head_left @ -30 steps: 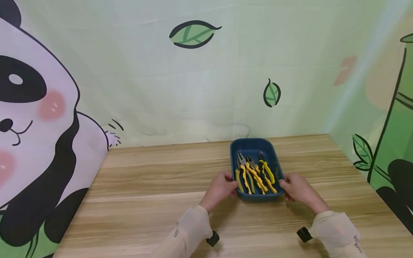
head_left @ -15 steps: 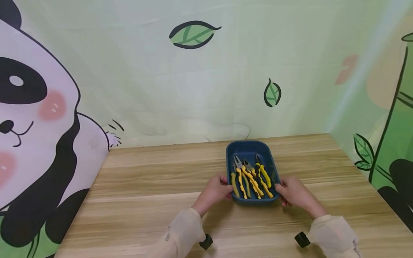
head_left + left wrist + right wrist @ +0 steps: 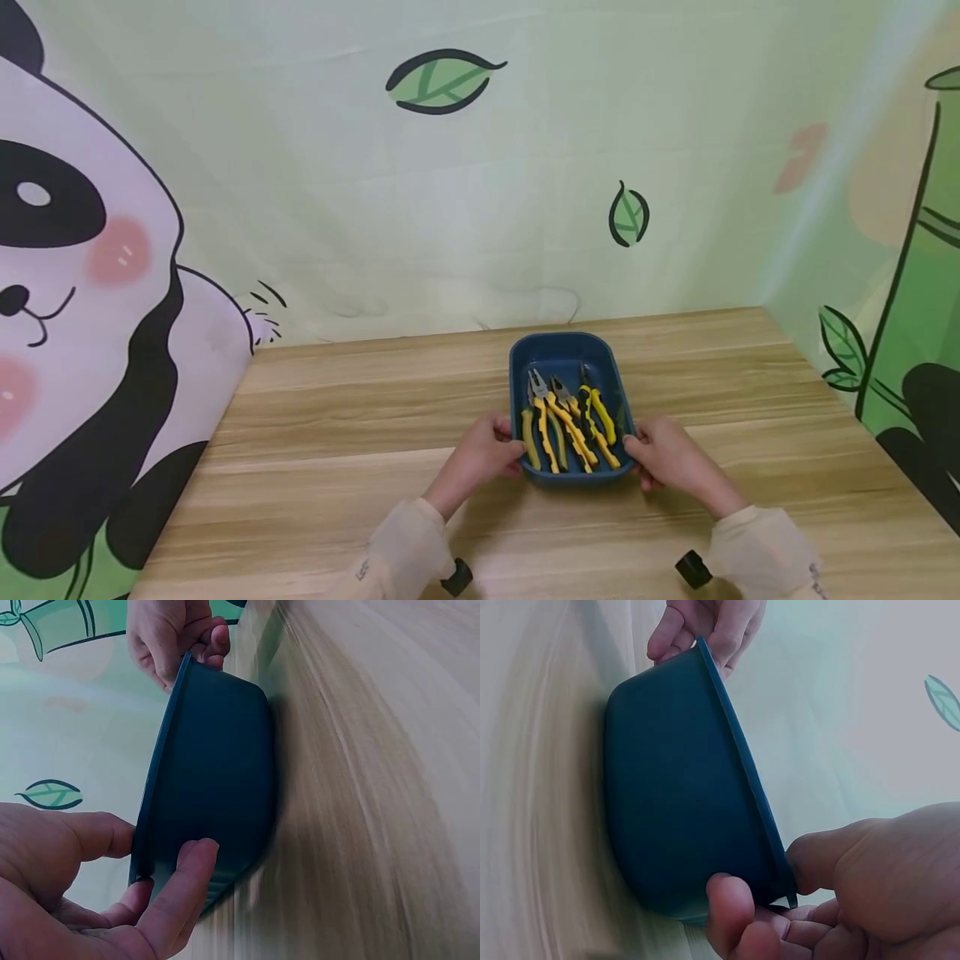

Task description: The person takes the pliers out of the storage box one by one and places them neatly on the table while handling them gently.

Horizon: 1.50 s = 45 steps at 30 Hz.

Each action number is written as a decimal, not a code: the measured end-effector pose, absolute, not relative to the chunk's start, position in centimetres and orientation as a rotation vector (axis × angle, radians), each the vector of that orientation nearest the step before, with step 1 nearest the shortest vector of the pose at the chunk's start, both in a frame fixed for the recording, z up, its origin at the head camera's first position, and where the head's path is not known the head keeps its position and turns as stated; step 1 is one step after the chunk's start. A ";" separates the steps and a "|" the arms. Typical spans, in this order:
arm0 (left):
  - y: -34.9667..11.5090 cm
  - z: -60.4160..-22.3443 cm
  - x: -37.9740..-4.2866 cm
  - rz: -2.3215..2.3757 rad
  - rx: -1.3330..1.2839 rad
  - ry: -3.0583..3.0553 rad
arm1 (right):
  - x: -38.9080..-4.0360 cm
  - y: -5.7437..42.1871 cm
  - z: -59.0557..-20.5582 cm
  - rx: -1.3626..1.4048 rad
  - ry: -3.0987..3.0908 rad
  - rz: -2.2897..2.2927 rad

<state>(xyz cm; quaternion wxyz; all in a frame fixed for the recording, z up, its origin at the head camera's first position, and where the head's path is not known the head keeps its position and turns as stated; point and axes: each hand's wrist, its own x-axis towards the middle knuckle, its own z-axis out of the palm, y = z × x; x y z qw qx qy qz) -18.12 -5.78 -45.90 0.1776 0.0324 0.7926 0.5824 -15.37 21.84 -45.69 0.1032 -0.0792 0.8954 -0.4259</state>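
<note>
A dark blue rectangular plastic tray with rounded corners sits toward the back of the wooden table, right of the middle. Inside it lie several pliers with yellow and black handles, their metal jaws toward the wall. My left hand pinches the rim at the near left, thumb on top and fingers below, as the left wrist view shows. At the near right corner, my right hand pinches the rim the same way; its fingers press the outer wall. Whether the tray's bottom touches the table is hard to tell.
The wood-grain table runs back to a pale green wall cloth printed with leaves. A printed panda covers the left side. Small black blocks hang at both cuffs, such as the one on the right.
Both hands have carried the tray with its pliers to the left and slightly toward me. Their hold on the rim looks the same.
</note>
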 end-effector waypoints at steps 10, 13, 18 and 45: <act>-7.4 -45.5 -17.0 1.637 0.108 2.205 | -14.7 20.6 -45.6 -0.244 2.600 -1.275; -7.9 -45.4 -16.7 1.630 0.112 2.194 | -14.4 20.2 -45.6 -0.237 2.607 -1.267; -8.5 -45.3 -16.2 1.630 0.110 2.184 | -14.0 19.5 -45.7 -0.214 2.614 -1.249; -11.1 -45.3 -13.5 1.668 0.045 2.148 | -12.0 17.5 -45.8 -0.342 2.553 -1.272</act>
